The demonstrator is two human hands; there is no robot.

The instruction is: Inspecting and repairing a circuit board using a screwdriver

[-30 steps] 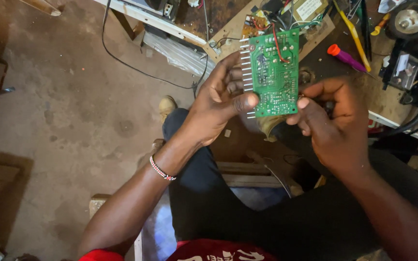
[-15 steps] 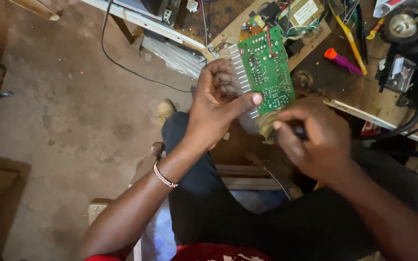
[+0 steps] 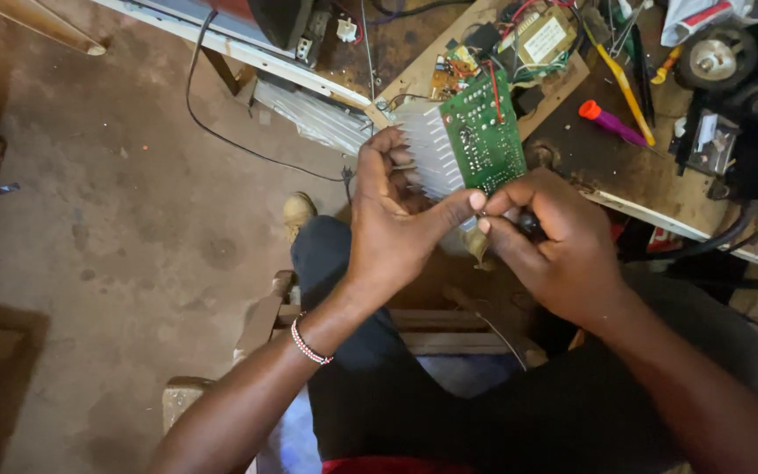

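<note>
1. Right now we hold a green rectangular circuit board [image 3: 484, 136] with a ribbed silver metal heat sink [image 3: 427, 154] fixed along its left edge, raised above our lap and just in front of the cluttered wooden workbench [image 3: 625, 171].
2. Our left hand [image 3: 392, 219] wraps the heat sink side, fingers curled behind the fins, thumb stretched across to the board's lower edge.
3. Our right hand [image 3: 550, 241] is closed below the board's lower corner, fingers folded around a small dark object [image 3: 528, 224] that we cannot identify; its thumb tip meets the left thumb.
4. Beyond the board, on the workbench, lie a purple-handled tool with an orange cap [image 3: 611, 123] and a yellow-handled tool [image 3: 625, 88].
5. Left of the board, a black cable [image 3: 221, 132] trails over the concrete floor [image 3: 89, 219].
6. A red-and-white beaded bracelet [image 3: 309, 345] circles our left wrist.
</note>
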